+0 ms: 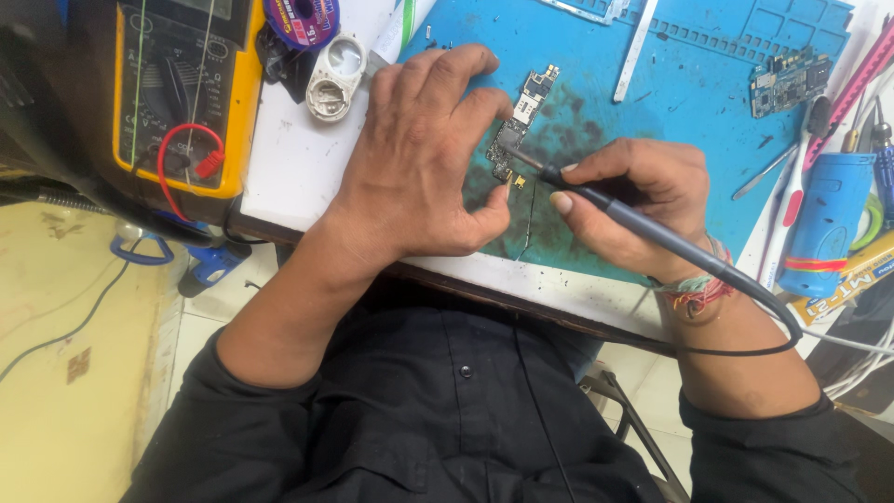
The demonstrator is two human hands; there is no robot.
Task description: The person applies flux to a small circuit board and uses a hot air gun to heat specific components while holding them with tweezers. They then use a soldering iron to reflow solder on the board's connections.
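A narrow phone circuit board point(521, 116) lies on the blue work mat point(689, 112). My left hand point(419, 158) rests on the mat beside it, with fingertips pressing the board's left edge and thumb near its lower end. My right hand point(633, 200) grips a dark soldering iron point(643, 224) like a pen. The iron's tip touches the lower part of the board. Its cable runs off past my right wrist.
A yellow multimeter point(177, 88) with a red lead sits at the left on the white bench. A solder spool point(300, 19) and a round white holder point(333, 79) lie near it. A second small board point(790, 82), a blue cylinder point(824, 224), tweezers and tools crowd the right.
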